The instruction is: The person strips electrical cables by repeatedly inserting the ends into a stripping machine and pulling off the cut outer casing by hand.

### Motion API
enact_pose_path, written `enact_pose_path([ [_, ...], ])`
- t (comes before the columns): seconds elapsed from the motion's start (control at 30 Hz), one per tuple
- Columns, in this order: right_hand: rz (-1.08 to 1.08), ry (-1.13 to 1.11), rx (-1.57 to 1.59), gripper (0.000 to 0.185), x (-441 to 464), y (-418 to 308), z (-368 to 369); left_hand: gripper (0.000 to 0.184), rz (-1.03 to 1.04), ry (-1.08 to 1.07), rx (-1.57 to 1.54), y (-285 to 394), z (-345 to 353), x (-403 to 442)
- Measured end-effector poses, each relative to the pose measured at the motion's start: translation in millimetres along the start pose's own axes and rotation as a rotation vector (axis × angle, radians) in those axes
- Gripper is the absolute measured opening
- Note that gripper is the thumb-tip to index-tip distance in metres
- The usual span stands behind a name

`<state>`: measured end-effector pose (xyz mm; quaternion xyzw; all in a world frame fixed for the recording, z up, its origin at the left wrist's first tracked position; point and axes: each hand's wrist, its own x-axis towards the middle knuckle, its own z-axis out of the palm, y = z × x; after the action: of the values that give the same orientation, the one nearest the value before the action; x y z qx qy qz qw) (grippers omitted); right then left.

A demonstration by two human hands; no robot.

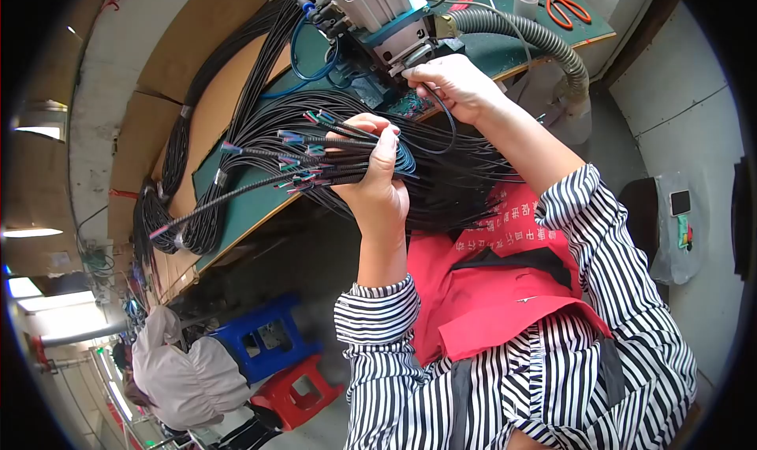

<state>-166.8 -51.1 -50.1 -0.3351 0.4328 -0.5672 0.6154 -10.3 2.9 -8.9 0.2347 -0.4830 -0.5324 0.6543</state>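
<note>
My left hand (377,162) is closed round a bunch of black cables (347,152), whose stripped ends show red, green and blue inner wires pointing left. My right hand (453,87) pinches one black cable (445,123) close to the front of a metal wire-processing machine (382,16). That cable curves down from the right fingers towards the larger bundle. Its tip is hidden at the machine. A big heap of black cables (441,186) lies across my lap and the table edge, under and behind both hands.
The green-topped table (244,205) carries tied cable bundles (185,134) at left. Orange-handled scissors (568,12), a clear cup (525,3) and a grey corrugated hose (505,26) are beyond the machine. Blue stool (272,347) and red stool (303,395) stand below, near another person (185,371).
</note>
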Motion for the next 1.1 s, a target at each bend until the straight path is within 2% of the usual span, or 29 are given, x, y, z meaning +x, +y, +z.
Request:
enact_pose_path([
  [0.23,0.03,0.109,-0.008,0.015,12,3,2,0.011,0.038,-0.004,0.041,0,-1,1],
  [0.4,0.04,0.091,-0.008,0.016,11,-1,1,0.008,0.055,0.004,0.051,-1,2,1],
  [0.53,0.073,0.104,-0.223,0.023,-2,-10,5,0.007,0.081,0.002,0.079,-2,1,2],
  [0.6,-0.808,0.44,-0.816,0.025,-25,-14,20,0.008,0.055,0.01,0.06,-2,1,2],
  [0.63,-0.808,0.437,-0.815,0.025,-38,-21,28,0.008,0.057,0.013,0.061,-2,2,2],
  [0.7,-0.948,0.074,-0.646,0.022,-67,-40,43,0.01,0.0,0.046,0.035,-2,5,0],
  [0.77,-1.024,-0.09,-0.627,0.017,-77,-45,52,0.012,-0.026,0.013,-0.015,-5,3,-1],
  [0.83,-1.087,-0.097,-0.559,0.015,-70,-43,52,0.012,-0.01,0.005,-0.003,-3,7,0],
  [0.87,-1.091,-0.1,-0.559,0.015,-71,-42,52,0.012,0.005,0.007,0.016,-1,7,0],
  [0.93,-0.679,-0.08,-0.256,0.013,-77,-40,50,0.013,0.069,-0.003,0.011,-1,2,4],
  [0.97,-0.602,-0.08,-0.329,0.012,-81,-42,46,0.013,0.068,0.003,0.014,1,-3,5],
  [1.03,-0.647,-0.097,-0.41,0.012,-80,-35,41,0.011,-0.006,-0.056,-0.007,6,-11,5],
  [1.1,-0.751,-0.132,-0.576,0.011,-78,-30,36,0.01,-0.08,-0.002,0.013,8,-11,3],
])
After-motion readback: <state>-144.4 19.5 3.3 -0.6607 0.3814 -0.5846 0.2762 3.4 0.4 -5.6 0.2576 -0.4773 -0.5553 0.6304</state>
